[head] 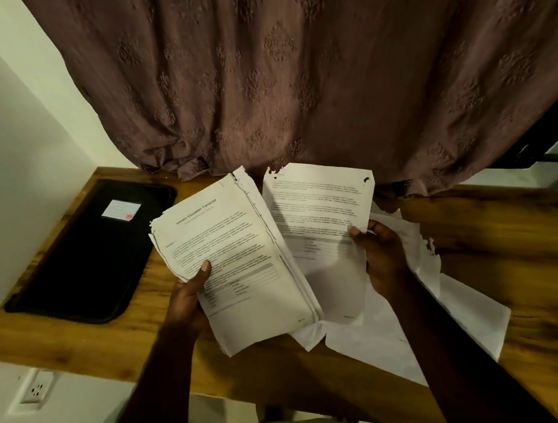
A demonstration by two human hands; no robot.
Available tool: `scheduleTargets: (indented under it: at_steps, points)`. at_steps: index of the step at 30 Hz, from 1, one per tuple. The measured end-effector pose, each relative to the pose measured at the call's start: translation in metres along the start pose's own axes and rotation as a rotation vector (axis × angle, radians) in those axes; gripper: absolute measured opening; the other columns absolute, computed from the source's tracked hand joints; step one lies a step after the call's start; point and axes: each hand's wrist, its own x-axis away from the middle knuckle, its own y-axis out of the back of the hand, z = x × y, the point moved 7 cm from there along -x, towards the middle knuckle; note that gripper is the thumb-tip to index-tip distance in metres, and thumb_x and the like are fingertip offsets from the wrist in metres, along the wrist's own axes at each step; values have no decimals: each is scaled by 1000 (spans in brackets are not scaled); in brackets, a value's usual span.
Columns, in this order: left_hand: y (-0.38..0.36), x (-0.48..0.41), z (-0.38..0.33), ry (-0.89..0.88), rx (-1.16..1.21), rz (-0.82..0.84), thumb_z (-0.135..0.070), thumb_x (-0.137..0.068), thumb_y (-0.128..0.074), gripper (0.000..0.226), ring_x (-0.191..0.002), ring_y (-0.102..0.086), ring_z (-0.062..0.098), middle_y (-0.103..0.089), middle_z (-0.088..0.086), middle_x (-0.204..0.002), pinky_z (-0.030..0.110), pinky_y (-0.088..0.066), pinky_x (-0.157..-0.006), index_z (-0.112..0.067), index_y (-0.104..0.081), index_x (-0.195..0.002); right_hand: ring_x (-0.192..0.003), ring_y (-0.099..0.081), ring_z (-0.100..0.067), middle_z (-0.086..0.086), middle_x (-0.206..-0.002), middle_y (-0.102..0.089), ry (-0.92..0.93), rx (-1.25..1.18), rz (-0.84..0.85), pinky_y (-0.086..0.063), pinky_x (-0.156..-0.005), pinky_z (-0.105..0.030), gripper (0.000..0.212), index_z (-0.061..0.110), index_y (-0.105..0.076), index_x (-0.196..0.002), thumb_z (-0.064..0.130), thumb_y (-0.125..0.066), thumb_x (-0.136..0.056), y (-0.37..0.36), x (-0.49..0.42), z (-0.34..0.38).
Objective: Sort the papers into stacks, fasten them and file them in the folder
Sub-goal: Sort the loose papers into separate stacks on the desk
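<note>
left hand (pixel 189 291) grips paper stack (pixel 237 250), right hand (pixel 384 255) pinches single sheet (pixel 318 203); both lengthwise, headings far

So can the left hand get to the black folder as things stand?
Probably yes: the folder lies uncovered on the desk left of the left hand, nothing between them. But that hand grips a stack of papers, so it isn't free.

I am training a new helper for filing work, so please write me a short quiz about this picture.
1. True or false: the black folder lies flat on the desk.
2. The left hand holds: A the thick stack, B the folder, C nothing.
3. Short answer: what does the right hand pinch?
Key: 1 true; 2 A; 3 the torn sheet.
</note>
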Motion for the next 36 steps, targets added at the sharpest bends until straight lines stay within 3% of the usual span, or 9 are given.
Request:
scheduleTargets:
  at_steps: [6, 12, 17, 20, 22, 25, 28, 31, 36]
  points:
    - [-9, -4, 2, -12, -46, 69, -20, -101, -58, 45, -132, -52, 44, -54, 20, -145, 69, -37, -109, -14, -50, -145, -106, -71, -35, -14, -111, -74, -125, -12, 214, -54, -96, -56, 23, 3, -68, -114, 6, -69, -91, -65, 30, -20]
    - [9, 2, -3, -17, -13, 21, -11, -100, -55, 43, -128, -57, 41, -56, 20, -143, 58, -49, -103, -11, -52, -143, -103, -72, -33, -11, -111, -75, -243, 39, 329, -56, -93, -54, 29, 9, -70, -115, 19, -75, -89, -107, 44, -39]
    - [14, 9, -6, -35, -80, 12, -6, -100, -54, 39, -123, -61, 39, -62, 17, -137, 57, -51, -101, -9, -56, -139, -87, -75, -27, -8, -98, -77, -257, 75, 358, -62, -75, -38, 18, 9, -72, -111, 11, -67, -94, -127, 44, -43]
    - [25, 10, -6, -69, -128, -58, -8, -98, -59, 39, -121, -64, 35, -65, 14, -134, 54, -53, -98, -10, -59, -137, -81, -72, -18, -1, -87, -75, -195, 214, 307, -60, -72, -32, 31, 14, -71, -108, 40, -59, -99, -131, 41, -50]
    - [39, 13, -8, -105, -159, -157, -10, -96, -63, 37, -114, -68, 28, -70, 7, -127, 45, -57, -91, -12, -62, -133, -93, -71, -21, 0, -99, -75, -62, 498, 261, -60, -85, -39, 45, 19, -67, -108, 58, -47, -98, -126, 35, -57]
    - [71, 18, -10, -177, -245, -290, -17, -91, -71, 35, -110, -69, 27, -73, 4, -118, 47, -57, -91, -14, -65, -126, -115, -63, -18, 2, -125, -66, 128, 930, 265, -55, -93, -37, 42, 27, -58, -127, 56, -43, -100, -114, 29, -72]
    - [97, 26, -19, -282, -313, -322, -27, -83, -79, 45, -108, -67, 31, -72, 5, -113, 43, -60, -83, -14, -64, -123, -128, -52, -19, 1, -139, -53, 132, 1084, 320, -49, -100, -35, 48, 25, -50, -135, 53, -52, -97, -107, 29, -89]
    - [113, 27, -24, -331, -341, -278, 1, -91, -65, 45, -115, -66, 30, -66, 16, -125, 40, -62, -85, -4, -54, -134, -144, -35, -24, -2, -153, -38, 149, 1289, 363, -43, -110, -42, 62, 24, -43, -142, 59, -56, -92, -109, 28, -106]
    - [128, 24, -24, -298, -359, -247, 5, -93, -62, 44, -116, -65, 30, -64, 19, -128, 43, -60, -89, -4, -53, -135, -154, -3, -33, -11, -167, -6, 222, 1498, 401, -16, -122, -48, 94, 23, -21, -157, 72, -56, -85, -122, 26, -120]
